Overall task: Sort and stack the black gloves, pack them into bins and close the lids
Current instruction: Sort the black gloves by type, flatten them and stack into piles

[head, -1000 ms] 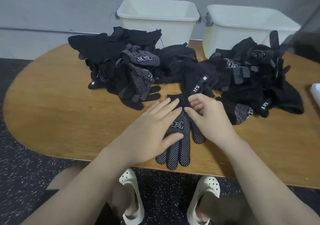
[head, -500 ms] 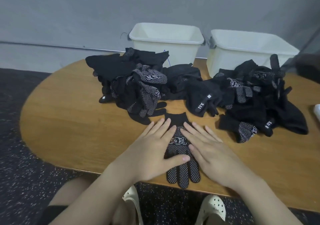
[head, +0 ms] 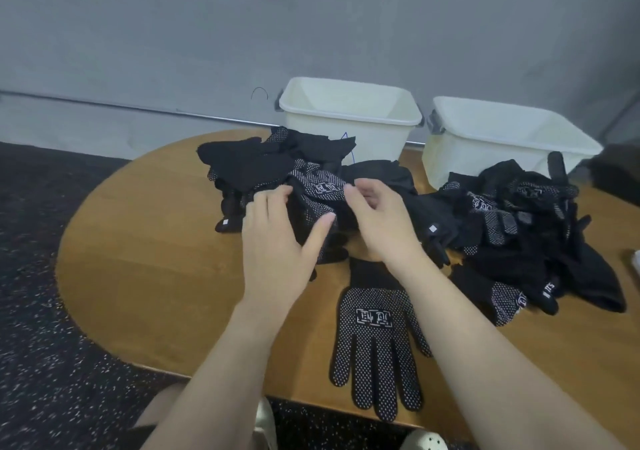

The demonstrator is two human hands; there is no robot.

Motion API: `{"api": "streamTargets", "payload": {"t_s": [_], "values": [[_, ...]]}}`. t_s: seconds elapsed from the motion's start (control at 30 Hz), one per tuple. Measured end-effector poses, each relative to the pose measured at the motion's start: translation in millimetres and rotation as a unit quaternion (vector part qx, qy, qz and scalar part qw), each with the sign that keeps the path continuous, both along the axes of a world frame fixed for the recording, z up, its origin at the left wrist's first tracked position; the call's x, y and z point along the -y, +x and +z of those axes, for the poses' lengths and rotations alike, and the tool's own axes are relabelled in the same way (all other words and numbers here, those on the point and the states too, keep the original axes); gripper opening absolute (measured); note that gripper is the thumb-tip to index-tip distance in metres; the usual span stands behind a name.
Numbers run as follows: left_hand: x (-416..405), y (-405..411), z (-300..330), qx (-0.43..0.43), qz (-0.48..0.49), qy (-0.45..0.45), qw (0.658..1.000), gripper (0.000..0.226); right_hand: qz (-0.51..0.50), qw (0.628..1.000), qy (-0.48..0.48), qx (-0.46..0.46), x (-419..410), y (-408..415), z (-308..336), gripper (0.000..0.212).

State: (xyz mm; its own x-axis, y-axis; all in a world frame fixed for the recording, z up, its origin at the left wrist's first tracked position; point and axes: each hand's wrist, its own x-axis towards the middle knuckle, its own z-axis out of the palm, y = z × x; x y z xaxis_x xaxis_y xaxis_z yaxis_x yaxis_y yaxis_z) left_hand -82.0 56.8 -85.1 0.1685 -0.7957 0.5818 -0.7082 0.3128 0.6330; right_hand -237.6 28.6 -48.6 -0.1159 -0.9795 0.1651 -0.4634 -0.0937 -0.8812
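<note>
Standing open: two bins (head: pixel 349 117).

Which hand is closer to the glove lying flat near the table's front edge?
Right. The right hand is just beyond the flat glove, its forearm crossing the glove's right side; the left hand sits farther left.

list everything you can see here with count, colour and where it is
flat glove: one, black with white dots, front of the table, palm up
glove piles: two, black; left pile, right pile, mid table
bins: two, cream, open, back edge; left bin, right bin
table: one, brown wood, rounded
floor: dark, speckled
wall: grey
shoes: pale, under the table
left hand: reaching into the left pile
right hand: fingers curled at the same pile
</note>
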Motion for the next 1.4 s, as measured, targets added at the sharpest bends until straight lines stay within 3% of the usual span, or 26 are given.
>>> {"api": "streamTargets", "payload": {"t_s": [0.17, 0.3, 0.57, 0.83, 0.9, 1.0, 1.1, 1.23, 1.33, 1.4], "values": [[17.6, -4.6, 1.2, -0.069, 0.001, 0.012, 0.998, 0.043, 0.013, 0.999, 0.040, 0.014, 36.8, 6.2, 4.0, 0.025], [26.7, -1.8, 2.9, -0.157, -0.007, 0.029, 0.987, 0.029, -0.010, 0.999, -0.003, 0.053, 42.7, 2.5, 6.9, 0.015], [18.6, 6.6, 3.1, -0.154, -0.024, 0.029, 0.987, 0.026, -0.020, 0.983, -0.118, 0.139, 21.8, -7.8, 49.8, 0.016], [-15.3, -5.2, 15.1, -0.147, -0.158, 0.005, 0.976, 0.030, -0.020, 0.985, -0.136, 0.104, -44.5, -29.7, 90.5, 0.008], [-21.5, -5.6, 18.7, -0.180, -0.217, 0.025, 0.959, 0.031, -0.013, 0.987, -0.120, 0.107, -60.6, -36.0, 94.6, 0.008], [-31.3, -10.4, 28.1, -0.266, -0.313, 0.121, 0.904, 0.029, 0.001, 0.987, -0.095, 0.131, -81.5, -45.0, 89.6, 0.006], [-34.8, -18.2, 32.3, -0.292, -0.365, 0.184, 0.865, 0.036, 0.031, 0.983, -0.070, 0.166, -96.9, -51.8, 70.6, 0.013], [-34.3, -27.2, 36.9, -0.355, -0.439, 0.269, 0.780, 0.049, 0.096, 0.966, -0.032, 0.237, -105.5, -52.4, 40.3, 0.007], [-40.4, -30.4, 31.8, -0.329, -0.456, 0.315, 0.765, 0.045, 0.162, 0.963, -0.008, 0.213, -106.7, -52.8, 23.2, 0.004], [-42.1, -30.5, 25.9, -0.314, -0.441, 0.322, 0.777, 0.033, 0.185, 0.961, 0.007, 0.207, -104.8, -55.2, 18.6, 0.004]]}}
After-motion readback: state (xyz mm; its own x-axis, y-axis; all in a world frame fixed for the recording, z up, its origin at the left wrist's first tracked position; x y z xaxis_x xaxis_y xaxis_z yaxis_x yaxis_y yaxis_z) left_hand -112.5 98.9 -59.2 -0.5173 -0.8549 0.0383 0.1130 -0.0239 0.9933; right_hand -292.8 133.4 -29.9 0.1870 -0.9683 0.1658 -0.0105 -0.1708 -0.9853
